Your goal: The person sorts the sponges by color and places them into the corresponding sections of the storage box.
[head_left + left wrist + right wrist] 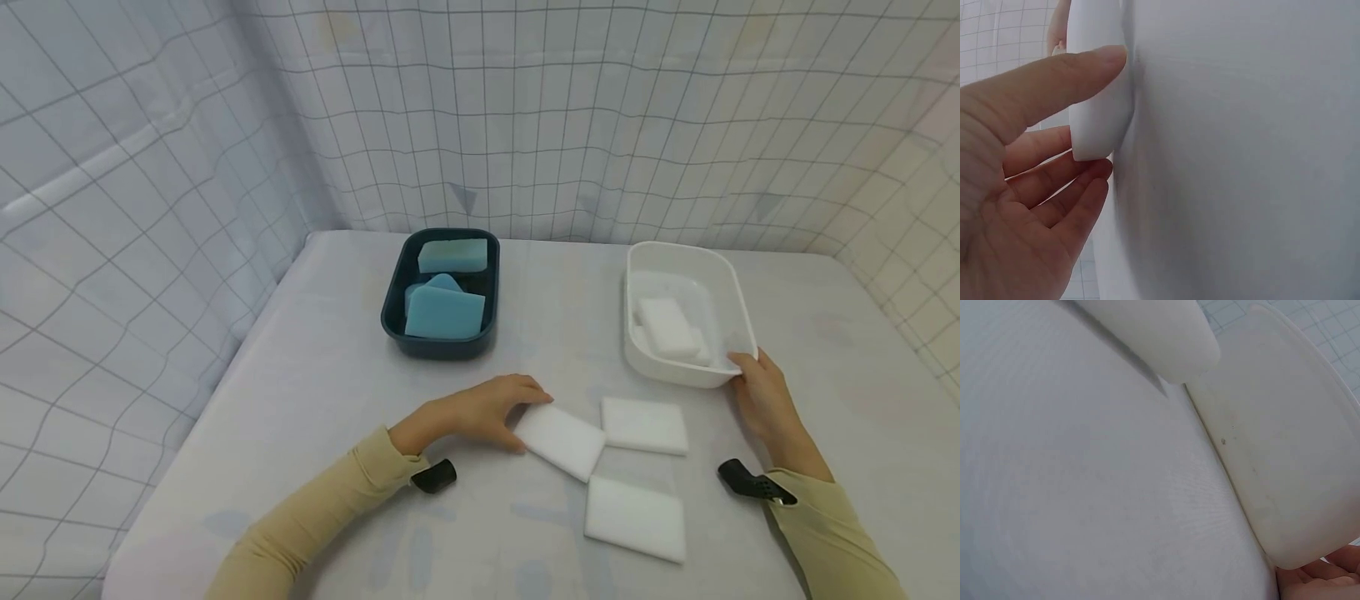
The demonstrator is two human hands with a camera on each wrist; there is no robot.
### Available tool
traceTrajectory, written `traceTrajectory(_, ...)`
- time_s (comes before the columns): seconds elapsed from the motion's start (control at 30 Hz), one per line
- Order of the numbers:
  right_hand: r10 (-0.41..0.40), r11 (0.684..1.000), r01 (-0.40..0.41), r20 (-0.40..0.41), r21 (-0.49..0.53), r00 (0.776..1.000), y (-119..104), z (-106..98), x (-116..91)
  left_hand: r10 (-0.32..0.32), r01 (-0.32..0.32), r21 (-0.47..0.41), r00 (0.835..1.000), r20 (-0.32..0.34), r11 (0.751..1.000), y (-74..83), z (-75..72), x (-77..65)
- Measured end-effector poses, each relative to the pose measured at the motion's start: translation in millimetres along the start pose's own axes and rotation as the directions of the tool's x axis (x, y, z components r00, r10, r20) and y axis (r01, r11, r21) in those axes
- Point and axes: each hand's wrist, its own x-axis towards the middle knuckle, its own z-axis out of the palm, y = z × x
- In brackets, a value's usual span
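Observation:
My left hand (491, 411) grips the left end of a white sponge (561, 442) lying flat on the table. In the left wrist view, the thumb (1085, 75) lies against one side of the sponge (1100, 119), with fingertips at its other edge. My right hand (767, 404) holds the near right corner of a white bin (737, 300), its thumb over the rim. Inside that bin lie white sponges (667, 327), partly overlapping. Two more white sponges lie on the table, an upper sponge (645, 426) and a lower sponge (634, 518).
A dark teal bin (442, 348) stands at the back left with several blue sponges (446, 313) in it. The white table (337, 333) is bounded by grid-patterned curtains (525, 125) at the back and sides.

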Motion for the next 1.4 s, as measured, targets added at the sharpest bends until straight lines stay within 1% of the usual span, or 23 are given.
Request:
traceTrajectory(0.13,0.0,1.0,0.0,0.0,0.003,1.0,-1.7,-0.3,0.4,-0.005,0.005,0.019,1.0,-0.024,1.0,0.1,-2.5,0.0)
traceTrajectory(0.3,-0.002,1.0,0.002,-0.006,0.002,1.0,-2.3,-1.3,-1.1,0.017,-0.016,0.021,0.999,-0.051,1.0,-0.9,-4.4,-1.0)
traceTrajectory(0.37,0.0,1.0,0.0,-0.006,0.012,1.0,-2.1,-1.2,-1.7,0.017,-0.016,0.019,0.999,-0.052,1.0,-1.4,-4.3,-1.9)
traceTrajectory(0.53,0.009,1.0,-0.008,-0.019,0.002,1.0,-2.0,0.2,-2.2,-0.01,0.012,0.032,0.999,-0.05,0.999,-1.8,-6.4,-3.9)
traceTrajectory(0.73,0.003,1.0,-0.003,-0.024,-0.011,1.0,-2.3,-0.4,-1.6,0.01,-0.009,0.033,0.999,-0.054,0.999,0.4,-13.0,-3.4)
traceTrajectory(0.87,0.006,1.0,-0.006,-0.022,-0.013,1.0,-2.8,-0.6,-1.4,-0.008,0.009,0.028,0.999,-0.039,1.0,3.4,-17.4,-5.2)
traceTrajectory(0.97,0.005,1.0,-0.006,-0.021,-0.013,1.0,-3.8,-0.2,-1.4,-0.006,0.007,0.029,0.999,-0.053,1.0,6.0,-20.8,-6.1)
traceTrajectory(1.1,0.0,1.0,-0.001,-0.018,-0.02,1.0,-4.5,0.3,-1.2,0.057,-0.052,0.046,0.992,-0.112,0.998,9.1,-25.5,-2.0)
traceTrajectory(1.17,0.002,1.0,-0.003,-0.016,-0.029,1.0,-4.3,0.4,-1.3,0.074,-0.068,0.048,0.988,-0.136,0.997,10.2,-27.2,2.1)
traceTrajectory(1.4,0.016,1.0,-0.016,-0.008,-0.011,1.0,-2.9,-0.2,-2.6,0.075,-0.068,0.043,0.978,-0.193,0.997,13.5,-30.7,18.9)
